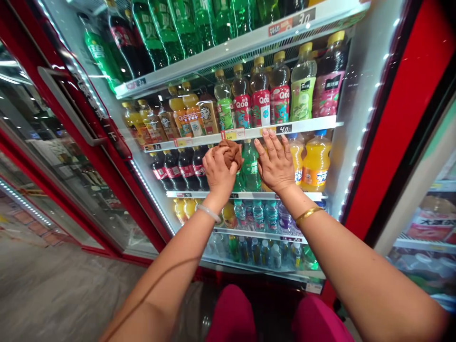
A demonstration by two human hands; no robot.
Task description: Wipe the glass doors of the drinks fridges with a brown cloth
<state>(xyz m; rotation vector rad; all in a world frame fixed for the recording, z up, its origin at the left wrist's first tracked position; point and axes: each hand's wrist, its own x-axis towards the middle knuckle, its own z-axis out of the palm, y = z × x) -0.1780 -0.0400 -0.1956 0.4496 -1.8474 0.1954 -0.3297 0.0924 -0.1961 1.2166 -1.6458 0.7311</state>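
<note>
A crumpled brown cloth [232,153] is bunched in my left hand [218,175], whose fingers curl over it. The cloth lies just below the white front strip of a cooler shelf [313,124], near a yellow price tag [233,135]. To the right, my right hand [277,164] is stretched out flat, its fingertips at the same strip beside a black price label [284,129]. Between the two hands stands a green bottle [251,166]. Part of the cloth is hidden under my left fingers.
Juice bottles [261,95] line the shelf above my hands. Dark cola bottles [185,164] stand left, orange drink bottles [316,159] right. An upper shelf [221,52] carries large green bottles. The red-framed door has a metal handle [73,104] at left; a red frame [399,104] bounds the right.
</note>
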